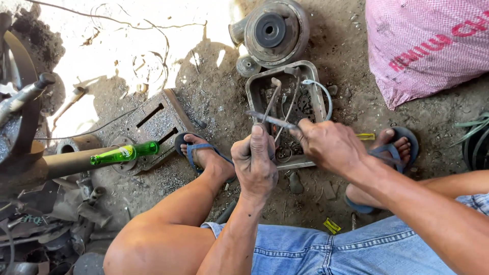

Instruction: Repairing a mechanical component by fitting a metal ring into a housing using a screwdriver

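My left hand [254, 163] is closed in a fist around a thin upright metal rod [271, 102] that rises over a metal tray. My right hand [328, 145] grips a slim dark tool [270, 120] lying across the rod, its tip pointing left and touching the rod just above my left thumb. Both hands hover above the near edge of the grey rectangular metal tray [253, 97], which holds wires, a bent cable and small greasy parts. My feet in blue sandals rest on the dirt on either side of the tray.
A round metal hub [275, 31] and a small cap [248, 66] lie behind the tray. A green glass bottle [125, 153] rests on a slotted metal plate [153, 122] at left. Scrap metal piles up at lower left. A pink woven sack [423, 46] sits at upper right.
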